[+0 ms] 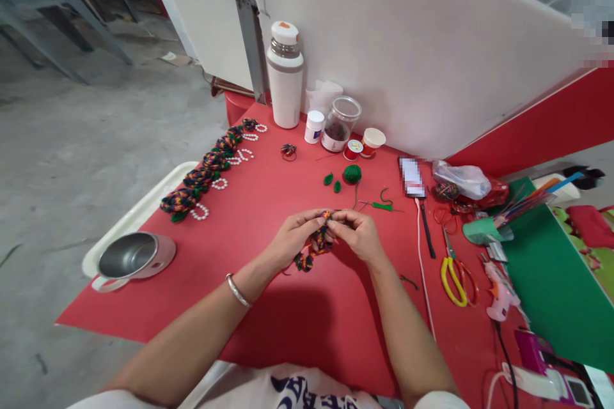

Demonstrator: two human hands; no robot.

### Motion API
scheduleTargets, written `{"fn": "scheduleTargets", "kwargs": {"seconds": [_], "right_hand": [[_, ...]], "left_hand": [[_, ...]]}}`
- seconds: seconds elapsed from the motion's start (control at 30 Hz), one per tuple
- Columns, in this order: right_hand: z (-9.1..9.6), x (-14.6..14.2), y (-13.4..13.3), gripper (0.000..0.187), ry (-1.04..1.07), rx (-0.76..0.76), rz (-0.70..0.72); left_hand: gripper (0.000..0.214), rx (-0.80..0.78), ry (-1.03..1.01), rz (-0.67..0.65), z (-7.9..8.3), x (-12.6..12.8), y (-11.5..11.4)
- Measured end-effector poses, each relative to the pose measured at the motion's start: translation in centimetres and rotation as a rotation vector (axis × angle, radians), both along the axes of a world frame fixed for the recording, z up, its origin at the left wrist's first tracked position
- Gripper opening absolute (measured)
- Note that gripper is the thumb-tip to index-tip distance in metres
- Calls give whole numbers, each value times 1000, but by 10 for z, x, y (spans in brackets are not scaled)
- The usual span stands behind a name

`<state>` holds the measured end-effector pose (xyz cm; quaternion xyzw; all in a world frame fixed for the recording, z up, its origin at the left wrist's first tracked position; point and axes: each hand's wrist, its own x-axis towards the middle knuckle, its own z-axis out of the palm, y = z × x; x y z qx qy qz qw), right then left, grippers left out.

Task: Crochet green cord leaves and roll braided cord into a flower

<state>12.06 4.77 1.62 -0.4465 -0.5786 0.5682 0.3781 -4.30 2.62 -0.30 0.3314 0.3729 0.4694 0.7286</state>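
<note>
Over the middle of the red table [268,204], both my hands pinch a multicoloured braided cord piece [314,249] in dark green, red and orange. My left hand [295,236] grips it from the left, and its lower end hangs down beneath the fingers. My right hand [357,233] pinches the top end from the right. A silver bangle [238,291] sits on my left wrist. Just beyond my hands lie a green yarn ball [352,173] and small green bits [332,182].
A row of finished braided pieces with pearl loops [206,169] lines the table's left side. A steel bowl [129,255], a white flask [284,77], a jar [340,123], yellow scissors [453,278], a glue gun [499,291] and a green sheet [551,281] surround the work spot.
</note>
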Motion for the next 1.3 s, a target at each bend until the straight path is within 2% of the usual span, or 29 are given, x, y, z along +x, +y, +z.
{"fn": "scheduleTargets", "kwargs": {"seconds": [0.13,0.27,0.33,0.5,0.63,0.77,0.87,0.93,1.0,1.07,1.2,1.3], "right_hand": [[-3,-1,0,16,-89,170,-139],[-4,-1,-1,17,-196,357,-201],[-4,0,-2,14,-258,456,-208],[-8,4,-3,13,-456,755,-162],[-11,10,-2,13,-565,993,-87],[-13,14,0,14,-675,1098,-6],[-14,15,-1,15,-697,1158,-8],[-14,14,-2,16,-687,1139,2],[-11,11,-3,18,-619,1033,15],[-8,8,-5,19,-497,840,0],[-2,3,-6,21,-289,344,-26],[-1,3,-3,25,-184,130,-23]], "left_hand": [[45,-14,-8,58,-1,3,-2],[25,13,97,180,0,5,-1],[22,-18,48,178,0,4,0],[25,-177,-110,130,2,1,2],[29,-234,-165,105,5,-4,4],[26,-204,-110,79,5,-10,5],[24,-220,-94,72,4,-13,5],[24,-224,-85,76,3,-13,6],[23,-210,-62,81,3,-12,6],[22,-164,-19,93,2,-10,6],[23,-20,92,107,2,-8,5],[39,23,138,100,3,-8,4]]}}
